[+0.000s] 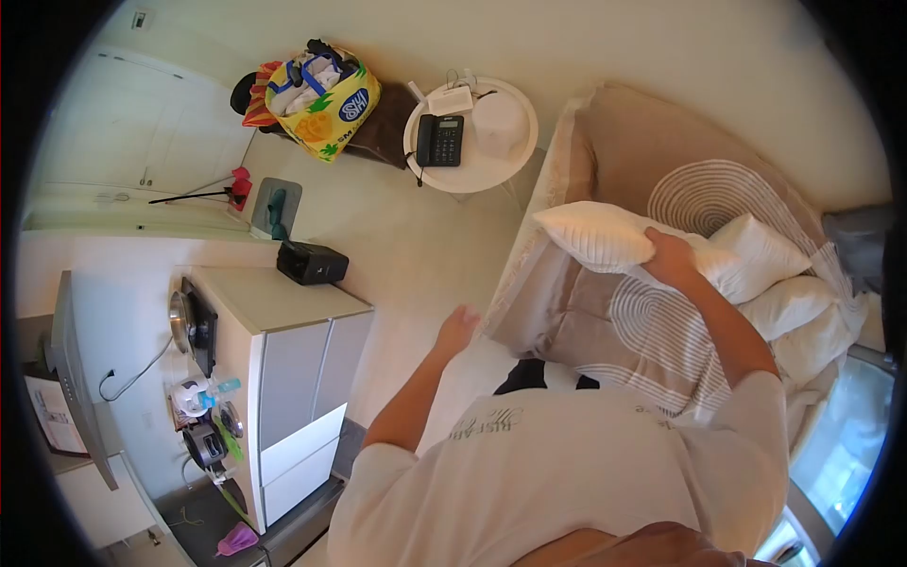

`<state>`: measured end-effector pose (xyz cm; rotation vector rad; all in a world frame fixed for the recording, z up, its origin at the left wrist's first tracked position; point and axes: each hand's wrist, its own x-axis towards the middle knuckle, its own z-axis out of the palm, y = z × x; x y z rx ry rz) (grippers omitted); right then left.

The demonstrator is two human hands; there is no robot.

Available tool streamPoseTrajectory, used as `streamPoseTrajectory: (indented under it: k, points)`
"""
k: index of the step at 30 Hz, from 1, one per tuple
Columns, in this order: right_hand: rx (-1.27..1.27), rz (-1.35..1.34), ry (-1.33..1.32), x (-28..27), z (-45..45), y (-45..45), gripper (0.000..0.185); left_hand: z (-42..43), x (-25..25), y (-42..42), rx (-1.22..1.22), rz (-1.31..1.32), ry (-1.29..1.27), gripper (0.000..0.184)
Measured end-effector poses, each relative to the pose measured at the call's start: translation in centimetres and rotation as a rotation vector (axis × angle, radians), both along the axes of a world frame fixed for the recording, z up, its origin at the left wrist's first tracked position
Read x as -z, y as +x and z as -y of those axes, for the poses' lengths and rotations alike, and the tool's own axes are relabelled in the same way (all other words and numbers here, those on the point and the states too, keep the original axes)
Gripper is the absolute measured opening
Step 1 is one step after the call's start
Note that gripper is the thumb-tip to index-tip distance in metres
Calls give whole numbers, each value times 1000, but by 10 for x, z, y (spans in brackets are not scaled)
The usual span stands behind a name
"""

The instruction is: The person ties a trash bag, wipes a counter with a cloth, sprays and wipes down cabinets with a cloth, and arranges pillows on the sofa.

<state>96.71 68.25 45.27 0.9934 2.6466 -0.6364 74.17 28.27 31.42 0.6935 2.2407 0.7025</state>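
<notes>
A white pillow (595, 236) is gripped near its middle by my right hand (669, 257), above a bed with a brown cover (633, 132) patterned with white concentric arcs. Several other white pillows (792, 307) lie at the right side of the bed, one of them touching or close behind the held pillow. My left hand (458, 329) is in the air over the floor, left of the bed's edge, with nothing in it and its fingers partly spread.
A round white table (472, 175) with a black telephone (440, 141) stands beyond the bed. Left of it is a yellow bag (316, 118) stuffed with cloth. A kitchen counter (283, 293) with cookware and a black box (312, 264) is at the left.
</notes>
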Motion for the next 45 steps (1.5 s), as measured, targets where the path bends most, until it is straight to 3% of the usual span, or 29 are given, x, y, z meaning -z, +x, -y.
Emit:
streamPoseTrajectory:
  k: [2, 4, 5, 7, 8, 10, 13, 16, 19, 21, 22, 25, 27, 29, 30, 31, 33, 36, 38, 39, 40, 41, 43, 45]
  points:
    - [49, -144, -56, -81, 29, 6, 49, -12, 28, -28, -38, 167, 165, 46]
    - [260, -549, -141, -70, 16, 39, 48, -32, 20, -41, -227, 517, 201, 67]
    - [475, -615, -377, -111, 21, 30, 46, -52, -9, -38, -394, 753, 144, 79]
    - [842, -616, -782, -112, 10, 33, 46, -66, -33, -27, -377, 766, 121, 91]
    - [870, -639, -902, -108, 9, 37, 47, -82, -42, -24, -368, 764, 139, 97]
    - [918, -670, -1155, -79, 14, 41, 49, -104, -58, -9, -407, 897, 123, 91]
    - [1043, -660, -1346, -29, 33, 35, 51, -127, -125, 2, -338, 1351, 335, 77]
    - [979, -606, -1200, 13, 50, 28, 54, -121, -117, -12, -395, 1050, 234, 74]
    - [974, -468, -1376, 3, 74, 25, 52, -75, -110, -28, -439, 766, 164, 76]
    - [916, -462, -1376, 28, 90, 25, 52, -38, -85, -35, -316, 375, 96, 74]
    - [877, -463, -1370, 41, 94, 23, 52, -25, -73, -34, -292, 316, 36, 73]
    - [693, -153, -946, 75, 105, 16, 53, 8, -24, -21, -259, 172, -145, 69]
    - [446, -107, -760, 143, 67, 41, 62, 27, 25, -12, -276, 122, -274, 65]
    - [259, -335, 216, 251, -25, 90, 79, 36, 59, -4, -296, 56, -333, 64]
    - [471, -129, 354, 220, -68, 97, 81, 39, 69, 3, -308, 27, -366, 63]
    - [483, -171, 635, 180, -106, 109, 79, 37, 68, 9, -342, 8, -370, 63]
    - [531, -120, 892, 105, -164, 130, 83, 27, 61, 16, -406, -31, -381, 62]
    - [640, 110, 770, 109, -254, 201, 84, 27, 64, 10, -396, -45, -423, 61]
    - [427, 582, 609, 89, -229, 198, 84, 28, 79, 4, -453, 18, -442, 59]
    - [280, 781, 534, 81, -211, 192, 81, 12, 66, 12, -589, -129, -481, 58]
    - [167, 626, 592, 97, -206, 194, 72, -8, 39, 22, -718, -277, -520, 59]
    - [57, 465, 647, 127, -203, 194, 63, -19, 29, 27, -639, -450, -368, 59]
    - [90, 138, 481, 165, -184, 191, 40, -45, 1, 45, -373, -733, -169, 61]
    - [-40, 121, 424, 101, -128, 151, 35, -64, -9, 69, -5, -800, -120, 64]
